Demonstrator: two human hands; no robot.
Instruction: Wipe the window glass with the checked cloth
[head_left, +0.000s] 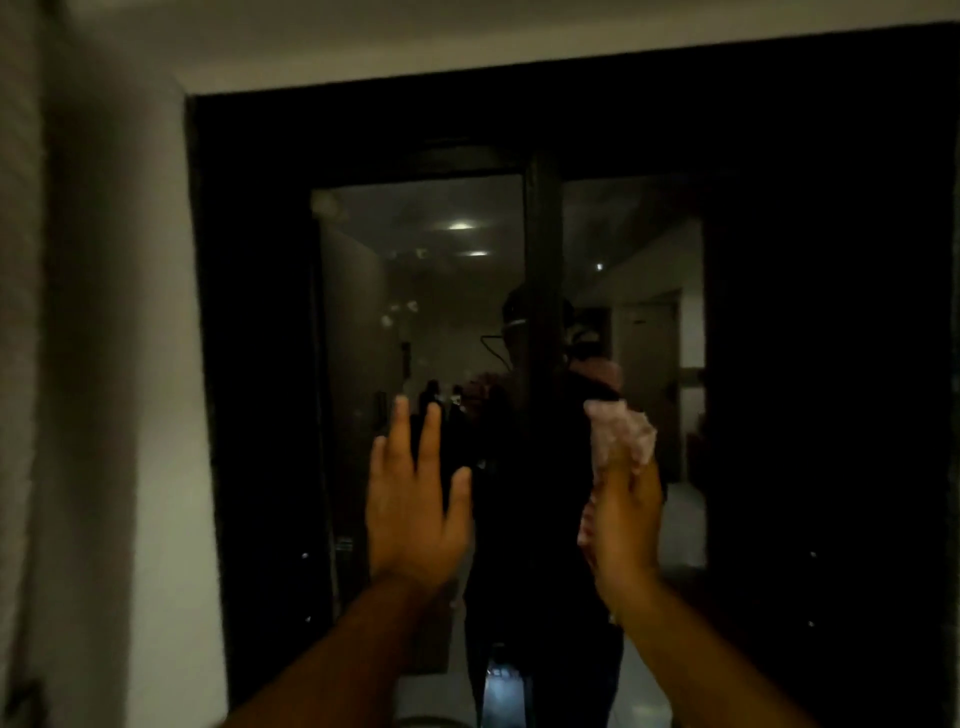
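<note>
The dark window glass (415, 322) fills the middle of the view and mirrors the room and a person behind it. A dark vertical bar (543, 270) splits it into two panes. My left hand (415, 509) is raised flat against or just in front of the left pane, fingers spread and empty. My right hand (626, 525) is held up at the right pane and grips the pale pinkish checked cloth (621, 436), which is bunched above my fingers and hangs a little below them. The scene is dim and blurred.
A wide black frame (249, 312) surrounds the glass on the left, top and right. A pale wall (119, 364) stands to the left of the frame. Ceiling lights show as reflections in the upper left pane.
</note>
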